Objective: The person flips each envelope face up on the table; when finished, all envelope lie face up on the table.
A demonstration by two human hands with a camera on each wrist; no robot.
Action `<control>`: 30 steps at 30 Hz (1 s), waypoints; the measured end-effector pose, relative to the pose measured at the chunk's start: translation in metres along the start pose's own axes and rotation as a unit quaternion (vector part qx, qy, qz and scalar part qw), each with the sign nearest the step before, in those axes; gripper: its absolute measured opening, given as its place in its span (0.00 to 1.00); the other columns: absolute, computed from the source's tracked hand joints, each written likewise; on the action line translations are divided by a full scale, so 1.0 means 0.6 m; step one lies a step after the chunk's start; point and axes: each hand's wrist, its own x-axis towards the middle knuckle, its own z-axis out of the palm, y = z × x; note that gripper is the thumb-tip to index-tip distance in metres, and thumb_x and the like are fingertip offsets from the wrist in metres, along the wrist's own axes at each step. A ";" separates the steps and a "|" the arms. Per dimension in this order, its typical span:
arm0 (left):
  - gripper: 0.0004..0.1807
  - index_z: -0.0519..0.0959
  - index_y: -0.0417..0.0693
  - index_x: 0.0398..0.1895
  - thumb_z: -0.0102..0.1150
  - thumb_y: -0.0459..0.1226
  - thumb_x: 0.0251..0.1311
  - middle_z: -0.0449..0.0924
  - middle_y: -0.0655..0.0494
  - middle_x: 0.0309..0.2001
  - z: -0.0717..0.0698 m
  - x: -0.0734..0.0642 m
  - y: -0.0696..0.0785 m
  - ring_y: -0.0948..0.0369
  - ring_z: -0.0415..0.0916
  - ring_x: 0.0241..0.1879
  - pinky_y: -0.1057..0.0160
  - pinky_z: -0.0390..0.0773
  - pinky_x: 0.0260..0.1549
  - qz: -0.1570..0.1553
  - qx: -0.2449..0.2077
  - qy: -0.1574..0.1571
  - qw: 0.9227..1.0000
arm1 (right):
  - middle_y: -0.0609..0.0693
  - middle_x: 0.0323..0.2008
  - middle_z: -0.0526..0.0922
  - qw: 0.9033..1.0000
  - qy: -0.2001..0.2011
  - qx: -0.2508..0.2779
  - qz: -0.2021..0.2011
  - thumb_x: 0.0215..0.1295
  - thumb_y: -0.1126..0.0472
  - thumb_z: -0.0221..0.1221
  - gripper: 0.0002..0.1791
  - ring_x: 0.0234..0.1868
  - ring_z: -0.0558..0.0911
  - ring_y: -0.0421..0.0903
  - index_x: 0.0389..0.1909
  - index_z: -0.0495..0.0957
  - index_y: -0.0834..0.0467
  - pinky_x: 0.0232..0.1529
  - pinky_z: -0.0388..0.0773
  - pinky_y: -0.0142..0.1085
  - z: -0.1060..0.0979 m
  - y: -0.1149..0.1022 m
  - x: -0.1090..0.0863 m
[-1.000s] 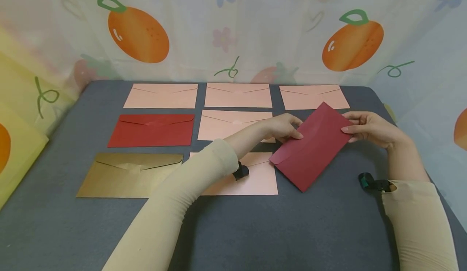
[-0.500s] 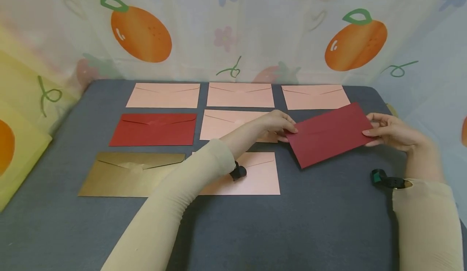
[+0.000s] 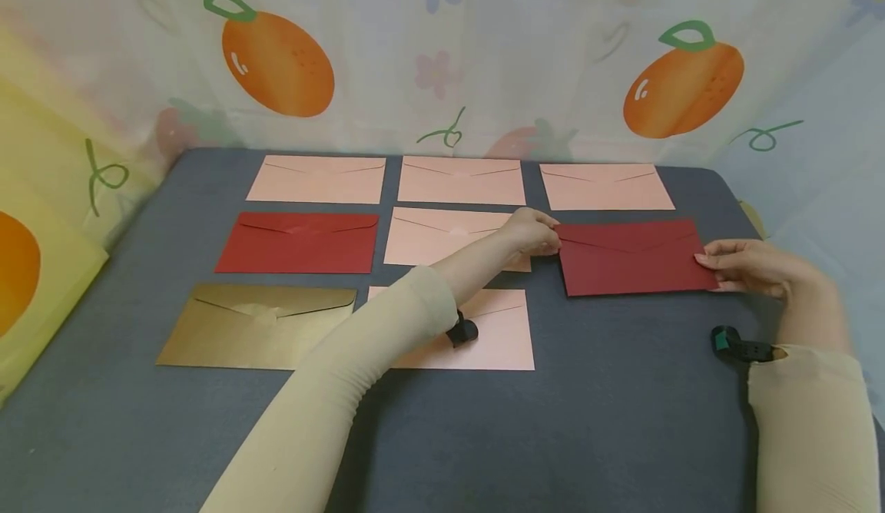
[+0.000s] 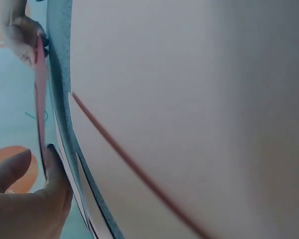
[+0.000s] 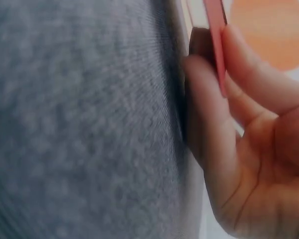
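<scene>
A dark red envelope (image 3: 629, 256) lies level, flap side up, between my two hands, low over the dark table; fingers pass under its right end. My right hand (image 3: 757, 266) pinches that end between thumb and fingers, also seen in the right wrist view, where the envelope (image 5: 217, 45) appears edge-on. At the left end, my left hand (image 3: 528, 234) has its fingertips against the edge. In the left wrist view its thumb (image 4: 12, 172) stands apart from the envelope, while a finger (image 4: 55, 169) touches the other side. A pink envelope (image 3: 429, 240) lies beneath the left hand.
Three pink envelopes (image 3: 459, 180) line the back of the table (image 3: 588, 436). A brighter red envelope (image 3: 297, 244) lies at left in the middle row. In front are a gold envelope (image 3: 263, 325) and a pink envelope (image 3: 508, 344), partly behind the left sleeve. A patterned curtain (image 3: 525, 52) hangs behind.
The dark red envelope has turned from a slant to square with the rows and come lower. My right hand has moved rightward with it. The left thumb has come off its face.
</scene>
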 end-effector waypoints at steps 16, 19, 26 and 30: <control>0.38 0.58 0.32 0.73 0.57 0.20 0.58 0.57 0.40 0.76 -0.005 0.001 -0.001 0.50 0.60 0.75 0.58 0.70 0.69 -0.004 -0.034 -0.028 0.999 | 0.30 0.31 0.79 0.982 0.141 -0.103 0.068 0.66 0.44 0.62 0.11 0.35 0.81 0.28 0.41 0.76 0.45 0.43 0.84 0.28 0.027 -0.028 -0.002; 0.40 0.56 0.32 0.74 0.58 0.20 0.58 0.55 0.41 0.77 -0.005 0.002 0.000 0.50 0.59 0.76 0.59 0.69 0.70 -0.006 -0.028 -0.035 0.999 | 0.31 0.31 0.78 0.979 0.154 -0.115 0.067 0.65 0.43 0.63 0.14 0.35 0.80 0.29 0.43 0.76 0.47 0.43 0.84 0.28 0.030 -0.028 -0.003; 0.41 0.58 0.36 0.74 0.60 0.21 0.56 0.59 0.43 0.75 -0.010 0.001 -0.001 0.51 0.58 0.76 0.60 0.67 0.71 -0.007 -0.008 -0.040 0.999 | 0.31 0.29 0.78 0.977 0.168 -0.119 0.058 0.64 0.43 0.63 0.10 0.33 0.80 0.30 0.38 0.77 0.42 0.40 0.85 0.28 0.033 -0.027 -0.003; 0.39 0.62 0.35 0.72 0.62 0.21 0.55 0.63 0.43 0.73 -0.011 0.003 -0.004 0.51 0.60 0.75 0.61 0.68 0.70 0.004 -0.006 -0.016 1.000 | 0.30 0.29 0.78 0.976 0.170 -0.121 0.057 0.64 0.43 0.63 0.08 0.33 0.79 0.29 0.37 0.77 0.41 0.41 0.84 0.28 0.032 -0.026 -0.004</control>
